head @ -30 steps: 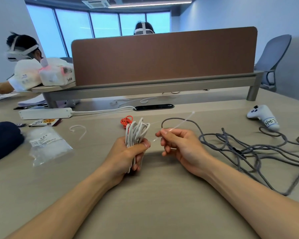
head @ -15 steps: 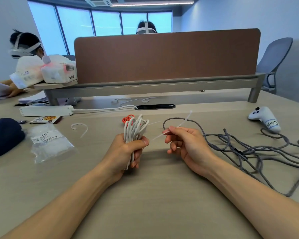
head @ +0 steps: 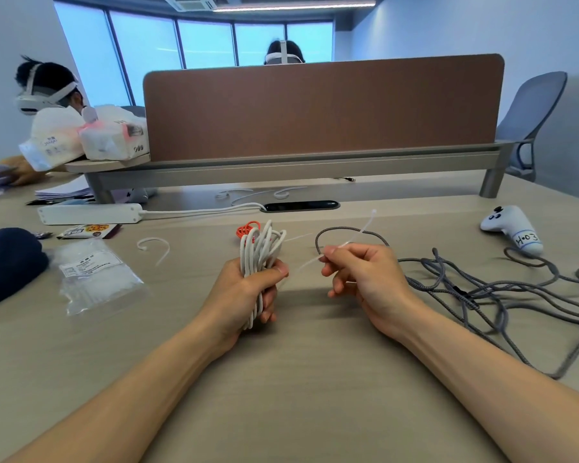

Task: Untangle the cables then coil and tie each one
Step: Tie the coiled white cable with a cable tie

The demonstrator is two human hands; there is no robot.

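Observation:
My left hand (head: 248, 292) grips a coiled white cable (head: 260, 248) upright at the middle of the table, thumb across the bundle. Just to its right, my right hand (head: 361, 275) pinches a thin translucent zip tie (head: 361, 228) that slants up to the right, its lower tip pointing toward the coil. A grey braided cable (head: 502, 292) lies in loose tangled loops on the table to the right. A small orange cable (head: 248, 227) sits behind the white coil.
A clear bag of zip ties (head: 94, 275) and a loose curled zip tie (head: 154, 245) lie left. A white power strip (head: 87, 213), dark cloth (head: 7, 262), white controller (head: 512, 228) and brown divider (head: 321, 105) surround the area. People sit behind.
My right hand has shifted the zip tie slightly, its tip nearer the coil. The left hand still grips the white coil in about the same place.

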